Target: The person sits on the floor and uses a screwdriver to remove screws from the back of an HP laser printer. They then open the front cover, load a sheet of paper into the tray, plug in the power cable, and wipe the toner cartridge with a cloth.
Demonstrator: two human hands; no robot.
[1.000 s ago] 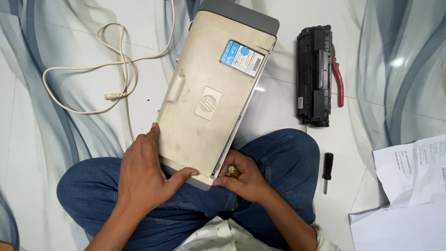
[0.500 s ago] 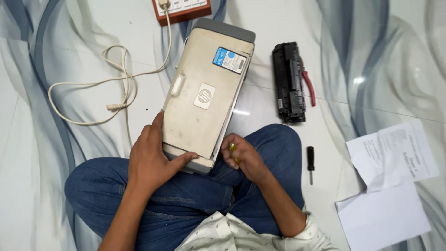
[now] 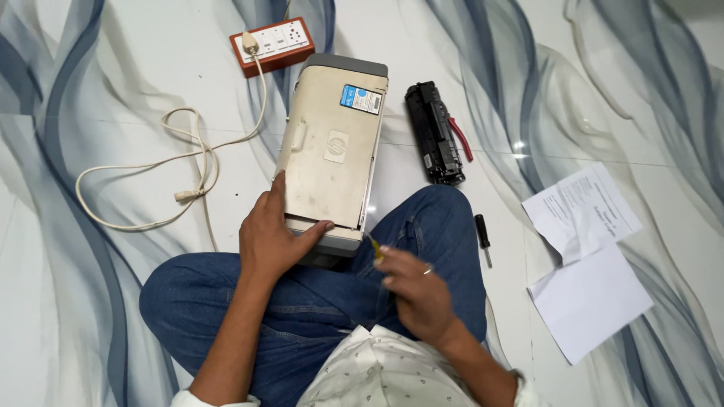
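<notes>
Left hand (image 3: pixel 273 240) lies spread and pressed flat on the near end of a beige printer (image 3: pixel 332 154), which rests on the floor against the person's crossed legs at twelve o'clock. Right hand (image 3: pixel 413 290) pinches a small yellow-handled tool (image 3: pixel 375 247) (likely a screwdriver), tip just beside the printer's near corner. Judged step: working at that corner; next calls for steadying the casing and seating the tip squarely.
</notes>
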